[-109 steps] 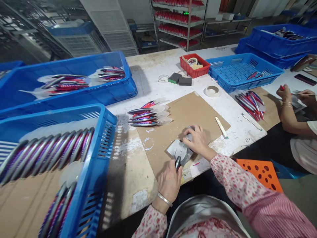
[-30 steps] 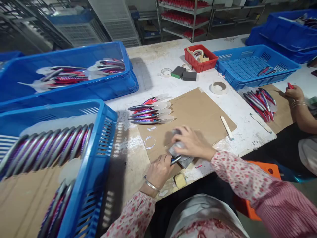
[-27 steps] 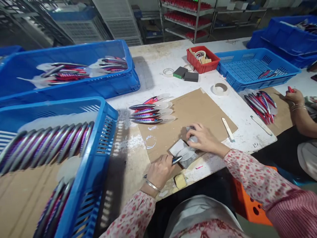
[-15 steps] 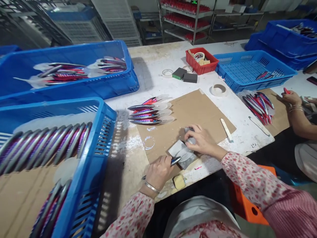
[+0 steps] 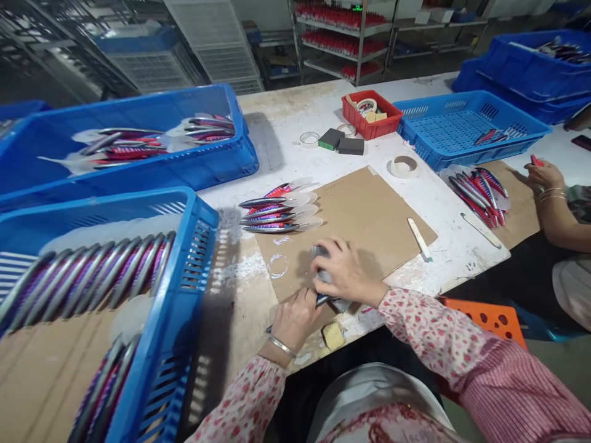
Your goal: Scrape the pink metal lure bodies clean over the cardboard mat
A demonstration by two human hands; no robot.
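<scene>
My left hand [image 5: 295,319] is closed around a dark fishing lure [image 5: 322,299], whose front end pokes out past my fingers. My right hand [image 5: 344,274] curls over a grey sanding block [image 5: 319,251], right beside the left fingers and above the lure's front end. The lure's clear lip is hidden under the right hand. A corner of a grey flat block [image 5: 341,305] shows beneath that hand on the brown cardboard [image 5: 369,209]. Several finished-looking lures [image 5: 277,212] with clear round lips lie in a row at the cardboard's left edge.
Blue crates [image 5: 203,212] of lures stand on the left. A yellow sponge [image 5: 332,336] sits at the table edge. Toward the back are a red bin [image 5: 376,126], dark sanding sponges [image 5: 351,146] and a tape roll [image 5: 404,166]. A co-worker's hand [image 5: 547,175] is at right.
My right hand has moved left with the grey block, from beside the lure's lip to over it, covering the lip and most of the flat block. My left hand has stayed nearly still.
</scene>
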